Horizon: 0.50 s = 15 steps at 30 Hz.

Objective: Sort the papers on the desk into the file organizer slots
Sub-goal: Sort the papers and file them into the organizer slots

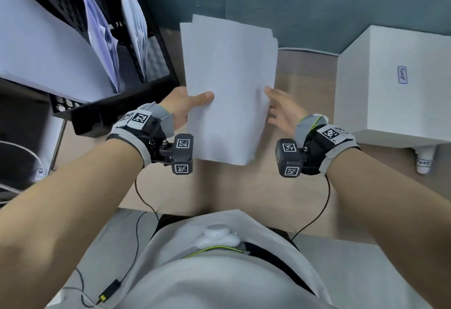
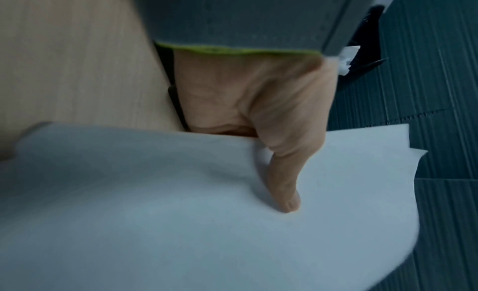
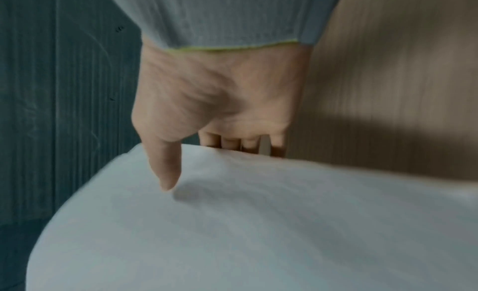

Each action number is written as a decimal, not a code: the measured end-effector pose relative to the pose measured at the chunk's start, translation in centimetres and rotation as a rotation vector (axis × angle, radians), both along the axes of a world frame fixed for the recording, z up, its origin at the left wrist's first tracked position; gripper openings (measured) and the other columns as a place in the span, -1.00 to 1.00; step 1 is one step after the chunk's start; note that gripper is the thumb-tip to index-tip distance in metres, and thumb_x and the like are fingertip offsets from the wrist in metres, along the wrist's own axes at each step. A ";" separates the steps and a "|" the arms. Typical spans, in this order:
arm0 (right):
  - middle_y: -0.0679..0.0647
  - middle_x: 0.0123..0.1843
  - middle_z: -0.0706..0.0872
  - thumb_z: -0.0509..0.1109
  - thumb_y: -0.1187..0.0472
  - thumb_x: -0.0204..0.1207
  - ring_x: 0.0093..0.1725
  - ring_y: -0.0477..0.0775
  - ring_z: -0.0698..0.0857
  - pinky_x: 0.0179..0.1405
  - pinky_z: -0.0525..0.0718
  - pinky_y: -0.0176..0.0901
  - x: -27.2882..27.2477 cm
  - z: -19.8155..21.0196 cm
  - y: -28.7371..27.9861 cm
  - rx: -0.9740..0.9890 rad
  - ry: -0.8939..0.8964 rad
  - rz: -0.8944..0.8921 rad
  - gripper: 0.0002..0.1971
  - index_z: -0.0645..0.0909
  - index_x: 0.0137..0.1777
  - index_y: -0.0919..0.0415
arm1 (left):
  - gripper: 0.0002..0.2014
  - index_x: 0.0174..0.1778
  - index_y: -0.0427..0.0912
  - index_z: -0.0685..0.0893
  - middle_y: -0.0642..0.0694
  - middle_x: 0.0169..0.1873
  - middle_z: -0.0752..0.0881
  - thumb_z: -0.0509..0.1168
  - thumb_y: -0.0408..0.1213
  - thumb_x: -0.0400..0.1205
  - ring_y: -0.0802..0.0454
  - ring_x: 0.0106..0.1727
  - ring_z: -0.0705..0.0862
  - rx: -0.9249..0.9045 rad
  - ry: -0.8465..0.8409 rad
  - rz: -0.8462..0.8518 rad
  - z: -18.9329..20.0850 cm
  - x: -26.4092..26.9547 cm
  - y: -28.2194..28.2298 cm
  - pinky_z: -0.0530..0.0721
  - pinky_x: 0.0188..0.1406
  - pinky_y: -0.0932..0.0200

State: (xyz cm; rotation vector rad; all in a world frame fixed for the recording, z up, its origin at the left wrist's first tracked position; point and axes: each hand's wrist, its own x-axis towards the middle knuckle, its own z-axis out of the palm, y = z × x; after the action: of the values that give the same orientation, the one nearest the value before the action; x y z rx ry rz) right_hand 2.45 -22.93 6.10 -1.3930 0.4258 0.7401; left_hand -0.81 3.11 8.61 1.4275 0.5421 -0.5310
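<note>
A stack of white papers (image 1: 229, 84) is held up over the wooden desk (image 1: 288, 186), its sheets slightly fanned at the far end. My left hand (image 1: 195, 101) pinches its left edge, thumb pressed on top (image 2: 282, 183) and fingers hidden beneath the papers (image 2: 155, 213). My right hand (image 1: 278, 106) is at the right edge with fingers loosely spread. In the right wrist view its thumb (image 3: 168, 172) hovers just above the papers (image 3: 258, 234), casting a shadow, and the fingers run behind the edge. The black mesh file organizer (image 1: 136, 89) stands at upper left with papers (image 1: 102, 30) in its slots.
A white box (image 1: 390, 84) with a small blue label stands on the desk at the right, a small white bottle (image 1: 424, 160) lying at its near side. A teal panel wall (image 1: 341, 3) closes the back. Thin cables run from both wrists to my chest.
</note>
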 end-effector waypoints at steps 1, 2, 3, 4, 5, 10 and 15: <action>-0.02 0.02 0.81 0.52 0.01 0.44 -0.05 -0.02 0.75 -0.09 0.64 -0.12 -0.2 0.4 0.1 0.002 -0.061 -0.029 -0.75 0.69 0.08 0.05 | -0.51 0.16 -0.22 0.74 -0.20 0.14 0.78 0.62 -0.11 0.37 -0.18 0.18 0.75 0.041 -0.024 0.015 -0.1 0.0 0.1 0.67 0.26 -0.15; -0.01 -0.11 0.82 0.49 0.15 0.46 -0.17 -0.02 0.76 -0.17 0.63 -0.14 -0.2 0.7 0.1 -0.024 -0.133 -0.078 -0.89 0.70 -0.03 0.09 | -0.52 0.08 -0.16 0.77 -0.14 0.08 0.81 0.66 -0.08 0.30 -0.14 0.15 0.77 0.088 -0.057 0.024 -0.2 0.2 0.2 0.67 0.26 -0.13; 0.00 -0.18 0.81 0.46 0.24 0.45 -0.22 -0.01 0.75 -0.20 0.62 -0.14 -0.2 1.3 0.1 -0.062 -0.200 -0.139 -0.95 0.70 -0.11 0.11 | -0.60 0.02 -0.14 0.79 -0.10 0.03 0.82 0.66 -0.12 0.31 -0.09 0.12 0.78 0.119 -0.100 0.040 -0.1 0.4 0.0 0.69 0.22 -0.07; 0.01 -0.20 0.81 0.42 0.31 0.45 -0.22 -0.01 0.75 -0.20 0.63 -0.15 0.1 1.7 0.1 -0.100 -0.260 -0.191 -0.92 0.69 -0.15 0.12 | -0.70 -0.02 -0.15 0.79 -0.08 -0.01 0.83 0.63 -0.23 0.36 -0.04 0.08 0.79 0.118 -0.146 0.059 -0.1 0.7 -0.2 0.72 0.16 0.01; 0.00 -0.23 0.80 0.39 0.38 0.45 -0.22 -0.01 0.75 -0.19 0.65 -0.16 0.3 2.2 -0.1 -0.130 -0.304 -0.226 -0.87 0.68 -0.17 0.13 | -0.77 -0.05 -0.17 0.78 -0.05 -0.06 0.84 0.59 -0.34 0.41 0.00 0.03 0.80 0.107 -0.190 0.078 -0.1 1.0 -0.4 0.73 0.07 0.09; 0.06 -0.20 0.73 0.36 0.40 0.49 -0.20 -0.07 0.69 -0.20 0.58 -0.35 0.5 2.1 -1.2 -0.462 -0.389 -0.056 -0.89 0.62 -0.15 0.18 | -0.71 0.04 -0.08 0.74 -0.10 0.05 0.80 0.53 -0.45 0.46 0.02 0.07 0.77 0.164 -0.250 0.004 -2.3 1.5 -1.4 0.71 0.05 0.15; 0.56 0.04 0.67 0.31 0.26 0.52 -0.01 0.50 0.66 -0.33 0.36 -0.09 -0.2 -0.5 -2.3 -0.702 -0.287 0.185 -0.64 0.56 0.07 0.65 | -0.76 0.14 -0.15 0.69 -0.02 -0.05 0.73 0.46 -0.26 0.57 0.12 -0.06 0.68 0.329 -0.166 -0.143 -4.1 1.6 -3.1 0.60 -0.25 0.52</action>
State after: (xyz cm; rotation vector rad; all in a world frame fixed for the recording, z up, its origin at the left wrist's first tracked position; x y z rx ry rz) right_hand 2.21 -25.27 5.64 -2.1895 0.3433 0.5399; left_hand 0.82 0.02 4.53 1.8166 0.4080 -0.4443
